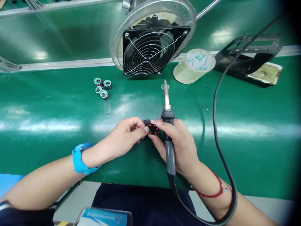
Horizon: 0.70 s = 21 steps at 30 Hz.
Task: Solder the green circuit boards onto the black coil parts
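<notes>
A small round black part with red marks (153,129) sits between both hands just above the green bench top (47,106). My left hand (125,133) pinches its left side with the fingertips. My right hand (180,146) touches its right side with thumb and forefinger while a grey soldering iron (168,125) lies across the same hand, tip pointing away from me. The iron's black cable (219,125) loops off to the right. A blue wristband is on my left wrist, a red string on my right.
Several small round coil parts (102,88) lie at the left middle. One small ring (165,86) lies by the iron tip. A fan in a metal ring (150,47) stands behind, with a tape roll (194,66) and a black iron stand (249,59) to the right.
</notes>
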Motion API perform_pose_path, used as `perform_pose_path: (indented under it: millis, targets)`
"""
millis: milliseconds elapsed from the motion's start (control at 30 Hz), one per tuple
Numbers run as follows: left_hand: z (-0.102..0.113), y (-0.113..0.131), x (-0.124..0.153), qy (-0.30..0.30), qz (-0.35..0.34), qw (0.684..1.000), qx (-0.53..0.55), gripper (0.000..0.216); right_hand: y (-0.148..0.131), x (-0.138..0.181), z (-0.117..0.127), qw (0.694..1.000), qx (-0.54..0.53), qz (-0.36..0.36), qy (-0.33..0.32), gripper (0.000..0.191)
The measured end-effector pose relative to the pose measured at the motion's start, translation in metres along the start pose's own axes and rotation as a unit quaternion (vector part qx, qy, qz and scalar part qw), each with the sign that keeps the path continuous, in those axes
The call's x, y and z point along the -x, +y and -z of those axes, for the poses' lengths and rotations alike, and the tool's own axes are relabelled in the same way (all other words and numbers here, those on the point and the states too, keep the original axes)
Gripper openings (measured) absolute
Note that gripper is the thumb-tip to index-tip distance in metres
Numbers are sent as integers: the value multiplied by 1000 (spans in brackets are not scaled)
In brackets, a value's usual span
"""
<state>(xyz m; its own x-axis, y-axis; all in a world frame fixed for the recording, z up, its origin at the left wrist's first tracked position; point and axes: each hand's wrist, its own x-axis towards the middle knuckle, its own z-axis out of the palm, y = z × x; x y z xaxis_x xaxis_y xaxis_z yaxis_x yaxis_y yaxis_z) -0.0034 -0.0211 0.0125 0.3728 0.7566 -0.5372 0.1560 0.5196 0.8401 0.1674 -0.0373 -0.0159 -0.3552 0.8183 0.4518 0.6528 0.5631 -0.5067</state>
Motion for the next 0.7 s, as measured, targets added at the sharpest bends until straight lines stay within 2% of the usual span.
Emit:
perform_pose_path:
  millis: [200,400,600,700]
  targets:
    - [5,4,11,1,27,999,35,21,3,2,0,1000,-3,-26,3,32]
    - [28,18,20,108,-27,994,16,18,9,3,-5,995,-85,-49,-9,37]
    - [31,29,7,142,-84,985,-44,16,14,2,-5,993,-56,-53,-86,25]
    - [30,37,-12,108,-108,980,-124,14,16,3,0,992,-84,-56,-80,33]
